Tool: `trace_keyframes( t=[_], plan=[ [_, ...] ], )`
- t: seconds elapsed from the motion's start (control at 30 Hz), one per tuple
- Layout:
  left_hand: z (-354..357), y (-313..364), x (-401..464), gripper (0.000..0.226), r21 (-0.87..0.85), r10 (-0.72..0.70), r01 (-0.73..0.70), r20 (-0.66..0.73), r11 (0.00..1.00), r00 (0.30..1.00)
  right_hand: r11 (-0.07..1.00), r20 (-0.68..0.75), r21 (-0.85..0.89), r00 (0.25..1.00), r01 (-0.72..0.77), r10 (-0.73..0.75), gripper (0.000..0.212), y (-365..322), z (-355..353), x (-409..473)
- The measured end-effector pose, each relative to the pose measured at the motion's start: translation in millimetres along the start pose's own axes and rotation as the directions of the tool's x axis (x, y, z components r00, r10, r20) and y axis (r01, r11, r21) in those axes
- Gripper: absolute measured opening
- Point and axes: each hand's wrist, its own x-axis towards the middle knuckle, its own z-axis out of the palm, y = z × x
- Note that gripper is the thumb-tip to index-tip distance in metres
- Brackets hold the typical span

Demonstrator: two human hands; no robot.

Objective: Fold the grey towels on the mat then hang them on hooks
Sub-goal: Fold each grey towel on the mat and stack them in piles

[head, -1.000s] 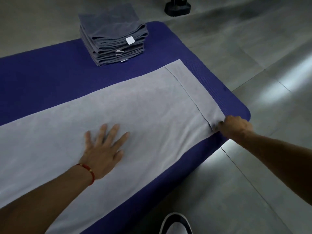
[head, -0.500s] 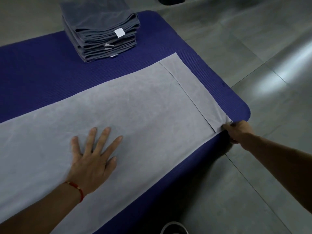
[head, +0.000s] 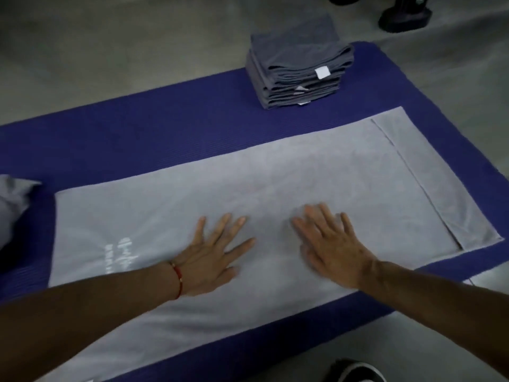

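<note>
A long light grey towel lies spread flat along the blue mat, with a white printed mark near its left end and a folded hem at its right end. My left hand, with a red thread at the wrist, presses flat on the towel with fingers spread. Beside it, a little to the right, my right hand also lies flat on the towel, fingers straight. A stack of folded dark grey towels stands at the mat's far side.
Another pale grey cloth bunches at the left edge on the mat. A black stand base sits on the tiled floor beyond the mat. A shoe shows at the bottom edge.
My right hand has let go of the towel's right corner and moved left onto the towel, flat beside my left hand. The view has swung left, showing the towel's left end.
</note>
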Motion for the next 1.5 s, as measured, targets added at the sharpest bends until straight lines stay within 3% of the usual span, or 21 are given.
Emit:
trace_keyframes(
  t=[0.1, 0.17, 0.27, 0.37, 0.47, 0.53, 0.6, 0.63, 0.67, 0.73, 0.87, 0.93, 1.0, 1.07, 1.17, 1.2, 1.27, 1.33, 1.43, 1.5],
  plan=[
    [30, -11, -101, 0.069, -0.027, -0.211, 0.211, 0.005, 0.977, 0.977, 0.972, -0.014, -0.088, 0.975, 0.218, -0.220, 0.066, -68, 22, 9],
    [50, -10, -167, 0.065, -0.107, -0.417, 0.418, 0.037, 0.902, 0.908, 0.943, -0.055, -0.140, 0.948, 0.303, -0.313, 0.066, -108, 33, 20],
    [76, 4, -246, 0.061, -0.264, -0.775, 0.767, 0.096, 0.585, 0.625, 0.946, -0.093, -0.055, 0.942, 0.320, -0.324, 0.067, -171, 45, 44],
    [87, 22, -292, 0.062, -0.351, -0.918, 0.891, 0.164, 0.288, 0.362, 0.954, -0.100, 0.062, 0.953, 0.292, -0.285, 0.068, -238, 54, 57],
    [82, 28, -302, 0.057, -0.420, -0.960, 0.884, 0.095, 0.203, 0.265, 0.963, -0.118, 0.121, 0.967, 0.241, -0.227, 0.070, -285, 66, 51],
    [72, 24, -298, 0.050, -0.601, -0.982, 0.796, 0.097, 0.072, 0.162, 0.962, -0.108, 0.181, 0.977, 0.203, -0.185, 0.076, -304, 66, 43],
    [63, 11, -296, 0.050, -0.743, -0.954, 0.633, 0.299, -0.218, 0.023, 0.955, -0.079, 0.237, 0.983, 0.177, -0.163, 0.077, -314, 69, 35],
    [58, 4, -296, 0.048, -0.765, -0.915, 0.543, 0.403, -0.346, -0.015, 0.952, -0.065, 0.257, 0.986, 0.164, -0.153, 0.076, -315, 70, 33],
    [54, -4, -297, 0.045, -0.771, -0.876, 0.460, 0.482, -0.440, -0.028, 0.951, -0.052, 0.270, 0.988, 0.153, -0.144, 0.074, -315, 69, 31],
    [38, -8, -293, 0.037, -0.792, -0.832, 0.301, 0.555, -0.531, -0.008, 0.951, -0.060, 0.251, 0.984, 0.178, -0.169, 0.064, -323, 62, 28],
    [-6, -3, -272, 0.024, -0.833, -0.824, 0.169, 0.549, -0.527, 0.137, 0.883, -0.198, 0.274, 0.920, 0.382, -0.337, 0.065, -371, 40, 13],
    [-25, -6, -262, 0.024, -0.841, -0.820, 0.213, 0.535, -0.497, 0.201, 0.834, -0.242, 0.423, 0.931, 0.354, -0.273, 0.060, -390, 31, 13],
    [-41, -16, -251, 0.025, -0.835, -0.799, 0.339, 0.530, -0.434, 0.284, 0.727, -0.259, 0.627, 0.955, 0.280, -0.144, 0.040, -393, 25, 21],
    [-50, -32, -239, 0.017, -0.825, -0.782, 0.448, 0.516, -0.344, 0.350, 0.669, -0.273, 0.709, 0.962, 0.223, -0.032, 0.033, -386, 21, 30],
    [-40, -83, -211, 0.011, -0.776, -0.915, 0.630, 0.281, -0.039, 0.290, 0.677, -0.244, 0.718, 0.969, 0.163, 0.026, 0.026, -364, 18, 37],
    [-35, -105, -198, 0.011, -0.745, -0.937, 0.664, 0.186, 0.063, 0.297, 0.674, -0.233, 0.719, 0.972, 0.167, 0.008, 0.024, -356, 20, 38],
    [-26, -148, -170, 0.027, -0.674, -0.932, 0.718, 0.123, 0.173, 0.340, 0.682, -0.219, 0.707, 0.975, 0.186, -0.040, 0.025, -340, 21, 38],
    [-16, -188, -145, 0.047, -0.545, -0.922, 0.820, 0.202, 0.175, 0.331, 0.680, -0.219, 0.709, 0.975, 0.188, -0.041, 0.026, -326, 22, 36],
    [-8, -233, -125, 0.067, -0.491, -0.884, 0.867, 0.362, 0.089, 0.296, 0.630, -0.195, 0.761, 0.981, 0.154, -0.005, 0.020, -315, 26, 32],
    [-8, -251, -118, 0.062, -0.523, -0.877, 0.851, 0.385, 0.048, 0.286, 0.586, -0.201, 0.795, 0.980, 0.160, 0.004, 0.014, -308, 30, 29]
  ],
)
